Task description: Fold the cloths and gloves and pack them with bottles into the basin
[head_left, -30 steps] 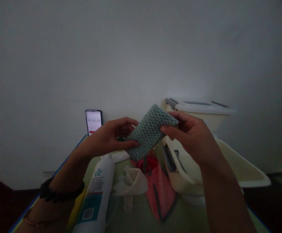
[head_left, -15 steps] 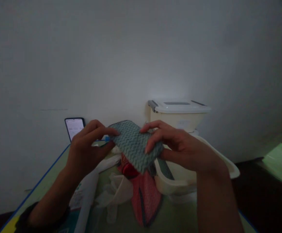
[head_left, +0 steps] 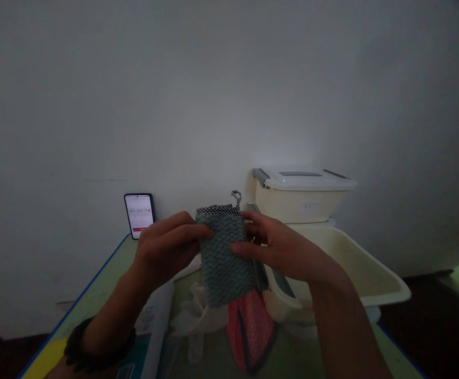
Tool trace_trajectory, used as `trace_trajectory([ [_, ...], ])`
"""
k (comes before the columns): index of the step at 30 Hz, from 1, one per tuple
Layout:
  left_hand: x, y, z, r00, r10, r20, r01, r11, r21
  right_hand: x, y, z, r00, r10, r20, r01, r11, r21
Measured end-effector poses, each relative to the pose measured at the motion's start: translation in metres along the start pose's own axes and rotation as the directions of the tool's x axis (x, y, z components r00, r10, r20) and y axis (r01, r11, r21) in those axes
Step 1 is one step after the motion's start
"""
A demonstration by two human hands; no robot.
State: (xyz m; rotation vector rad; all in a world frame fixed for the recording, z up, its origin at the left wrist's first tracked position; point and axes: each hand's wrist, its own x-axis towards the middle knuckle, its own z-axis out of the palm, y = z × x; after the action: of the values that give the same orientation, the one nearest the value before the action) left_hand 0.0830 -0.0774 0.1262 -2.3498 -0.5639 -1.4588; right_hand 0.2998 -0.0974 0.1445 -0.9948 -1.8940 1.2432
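A grey-green textured cloth (head_left: 225, 268) hangs upright between my two hands, above the table. Its top edge has a black-and-white checked trim, and a small loop of the same pattern stands up at the top right corner. My left hand (head_left: 172, 239) pinches the upper left side, thumb hidden behind the cloth. From the right, my right hand (head_left: 277, 245) holds the other side, with its thumb on the front face and fingers behind. Below the cloth lies a red meshlike cloth (head_left: 253, 331) with a dark seam.
A cream basin (head_left: 356, 258) stands at the right with dark green material inside its near left corner. Behind it sits a lidded box (head_left: 300, 195). A lit phone (head_left: 139, 216) leans against the wall. Whitish translucent plastic (head_left: 196, 321) and a printed packet (head_left: 154, 321) lie on the table.
The cloth has turned from a slanted position to upright, showing its checked edge and loop. My right hand has shifted its grip, with its thumb now in front. The view has shifted slightly left.
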Motion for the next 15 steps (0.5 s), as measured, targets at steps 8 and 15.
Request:
trace_trajectory([
  [8,-0.004,-0.011,0.004,0.867,-0.344,0.360,0.472,0.337,-0.815,0.002,-0.007,0.000,0.972,-0.163,-0.172,0.101,0.941,-0.323],
  [15,0.004,-0.001,0.005,0.632,-0.523,0.572,0.756,0.255,-0.603,0.002,-0.011,0.010,0.986,-0.116,-0.122,0.053,0.901,-0.429],
])
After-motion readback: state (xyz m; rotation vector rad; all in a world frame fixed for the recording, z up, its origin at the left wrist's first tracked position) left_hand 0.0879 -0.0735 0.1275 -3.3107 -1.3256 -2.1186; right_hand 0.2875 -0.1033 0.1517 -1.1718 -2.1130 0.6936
